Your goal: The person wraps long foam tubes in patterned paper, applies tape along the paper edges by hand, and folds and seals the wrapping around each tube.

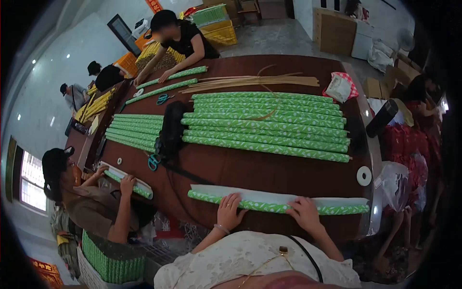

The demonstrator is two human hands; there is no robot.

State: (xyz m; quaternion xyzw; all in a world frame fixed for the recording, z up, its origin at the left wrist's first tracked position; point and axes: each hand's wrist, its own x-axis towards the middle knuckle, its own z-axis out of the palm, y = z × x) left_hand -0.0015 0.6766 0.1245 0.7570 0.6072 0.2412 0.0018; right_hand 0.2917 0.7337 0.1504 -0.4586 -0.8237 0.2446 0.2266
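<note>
A partly rolled sheet of green paper with a white leaf-like pattern [269,207] lies along the near edge of the table, its white inner side showing as a strip behind the roll. My left hand [231,212] bends its fingers over the roll left of its middle, thumb pointing right. Farther right, my right hand [305,213] grips the same roll, fingers curled onto its top. Beyond it, several finished green rolls [267,125] lie side by side. A white tape ring [364,176] sits near the right table edge.
A black bag-like bundle [173,127] stands between two groups of rolls, with blue-handled scissors [154,162] close by. Thin wooden strips [255,83] lie at the back. A co-worker at left [96,207] handles another roll; one opposite [185,41] leans over the table [269,173].
</note>
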